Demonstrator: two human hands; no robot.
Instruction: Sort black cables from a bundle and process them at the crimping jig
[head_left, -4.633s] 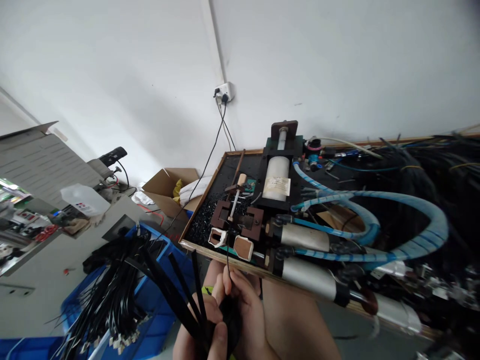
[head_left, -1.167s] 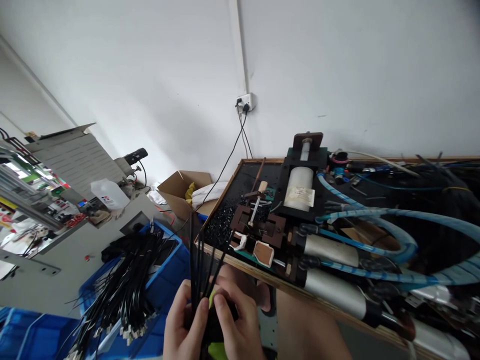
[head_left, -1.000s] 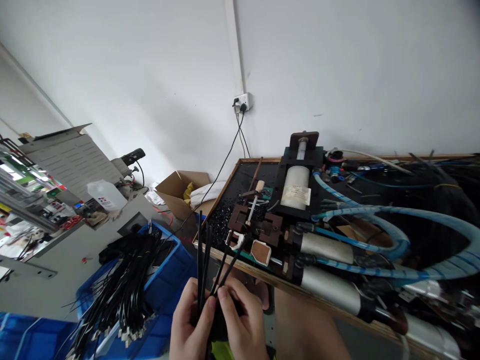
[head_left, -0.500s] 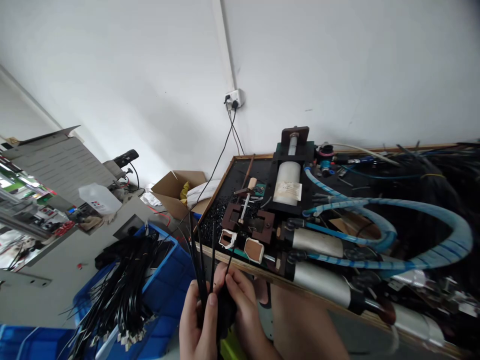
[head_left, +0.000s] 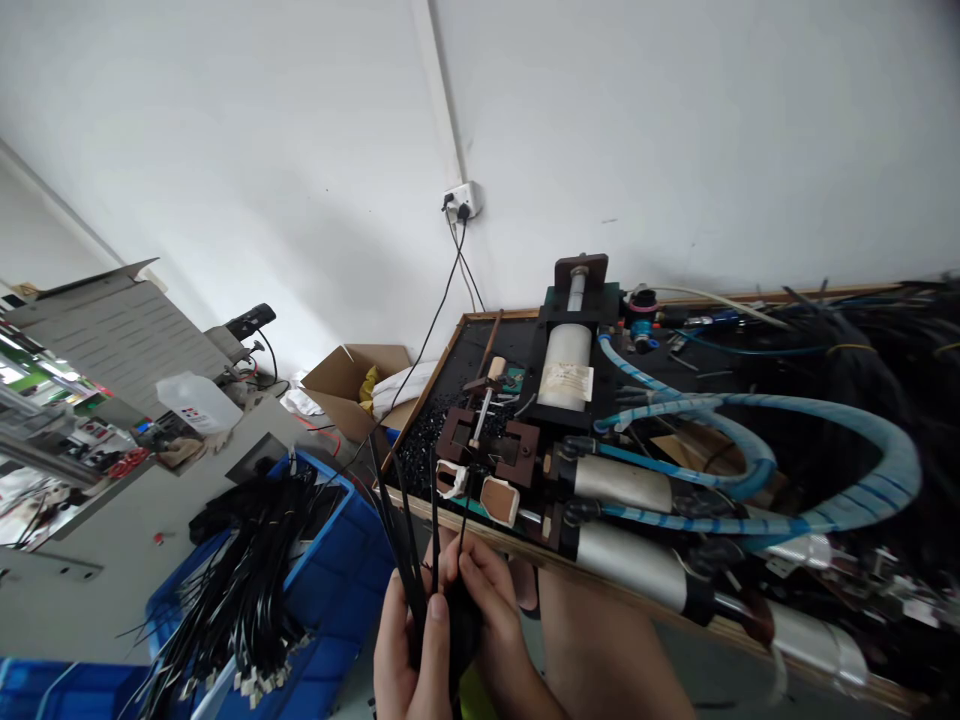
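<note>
My left hand (head_left: pixel 412 640) is closed around a bundle of long flat black strips (head_left: pixel 405 540), which fan upward. Close beside it, my right hand (head_left: pixel 491 605) pinches a single thin black strip (head_left: pixel 465 515) between thumb and fingers. The upper end of that strip reaches in front of the brown clamp blocks (head_left: pixel 517 455) of a bench fixture. Two white-edged brown pads (head_left: pixel 499 500) sit just beyond my fingertips. A dark mass hangs between my palms; what it is I cannot make out.
On the left, a blue bin (head_left: pixel 337 580) holds black cables (head_left: pixel 255 560) with pale connector ends. A cardboard box (head_left: pixel 330 385) stands behind. The wood-edged bench (head_left: pixel 450 517) carries air cylinders (head_left: pixel 630 565), blue hoses (head_left: pixel 855 420) and black scraps (head_left: pixel 420 440). A power cord (head_left: pixel 427 345) hangs from the wall socket.
Both hands have shifted slightly to the right, still holding the strips. The bench and fixture appear slightly further left as the view moves.
</note>
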